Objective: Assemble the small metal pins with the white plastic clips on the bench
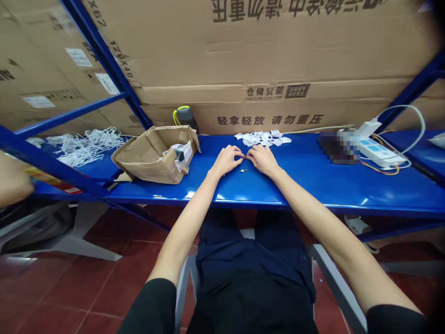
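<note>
My left hand (226,160) and my right hand (262,159) meet over the blue shelf top (313,185). Their thumbs and fingers are pinched together, tip to tip. Whatever lies between the fingertips is too small and too covered to name. Just below the hands, on the shelf, lies a tiny white and metallic piece (244,170). Behind my fingers is a loose pile of small white plastic parts (262,138), several with round holes.
Left of my hands stands an open cardboard box (149,160) with small items inside, a dark bottle (187,118) behind it. White wire-like pieces (90,146) lie beyond the blue post. To the right are a power strip (382,153) with cables and a blurred dark object (339,148). Another person's arm (14,181) shows far left.
</note>
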`<state>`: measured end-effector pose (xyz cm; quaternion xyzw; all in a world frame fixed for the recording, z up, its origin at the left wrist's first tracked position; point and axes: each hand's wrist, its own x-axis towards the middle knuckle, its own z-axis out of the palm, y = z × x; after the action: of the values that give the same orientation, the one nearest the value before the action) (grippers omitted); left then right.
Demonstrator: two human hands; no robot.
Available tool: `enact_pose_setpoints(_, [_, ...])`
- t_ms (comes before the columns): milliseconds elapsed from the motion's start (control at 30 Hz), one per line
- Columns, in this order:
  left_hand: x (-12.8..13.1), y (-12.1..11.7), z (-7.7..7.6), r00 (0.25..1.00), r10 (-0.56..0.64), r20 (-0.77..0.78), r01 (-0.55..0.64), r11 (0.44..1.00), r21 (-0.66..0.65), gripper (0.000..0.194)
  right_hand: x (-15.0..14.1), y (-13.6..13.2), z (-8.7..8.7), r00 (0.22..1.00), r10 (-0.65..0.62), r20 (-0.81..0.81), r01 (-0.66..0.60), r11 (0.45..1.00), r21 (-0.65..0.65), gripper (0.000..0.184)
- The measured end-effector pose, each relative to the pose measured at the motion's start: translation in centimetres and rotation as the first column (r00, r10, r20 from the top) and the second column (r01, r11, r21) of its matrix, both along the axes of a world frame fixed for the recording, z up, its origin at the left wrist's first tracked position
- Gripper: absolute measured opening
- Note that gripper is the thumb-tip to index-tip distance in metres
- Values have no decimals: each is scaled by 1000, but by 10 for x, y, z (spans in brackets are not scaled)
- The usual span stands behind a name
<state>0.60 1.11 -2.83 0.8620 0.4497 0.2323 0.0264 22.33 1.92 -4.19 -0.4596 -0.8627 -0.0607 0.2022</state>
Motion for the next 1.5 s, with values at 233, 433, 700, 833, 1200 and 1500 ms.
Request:
enact_pose_setpoints(233, [2,0,4,998,45,-32,-45,999,-28,19,-6,-7,1,992,-39,123,31,997,65,32])
enact_pose_setpoints(433, [6,-6,9,998,56,-40,-57,998,-9,20,-8,-10,3,997,-42,70,37,996,77,30])
enact_pose_setpoints(700, [4,-8,11,985,156,74,-158,987,27,16,20,-4,15,958,-240,-156,239,971,-22,43])
enact_pose_setpoints(833, [4,-9,11,974,200,110,-205,978,41,16,28,-9,15,970,-223,-95,220,974,-44,35])
enact_pose_setpoints(1200, [6,-11,12,975,181,128,-187,982,38,21,20,-11,17,972,-223,-75,216,973,-85,21])
enact_pose_setpoints(1500, [10,-11,12,991,83,104,-89,994,63,19,4,-11,18,727,-63,-683,-87,979,-182,11])
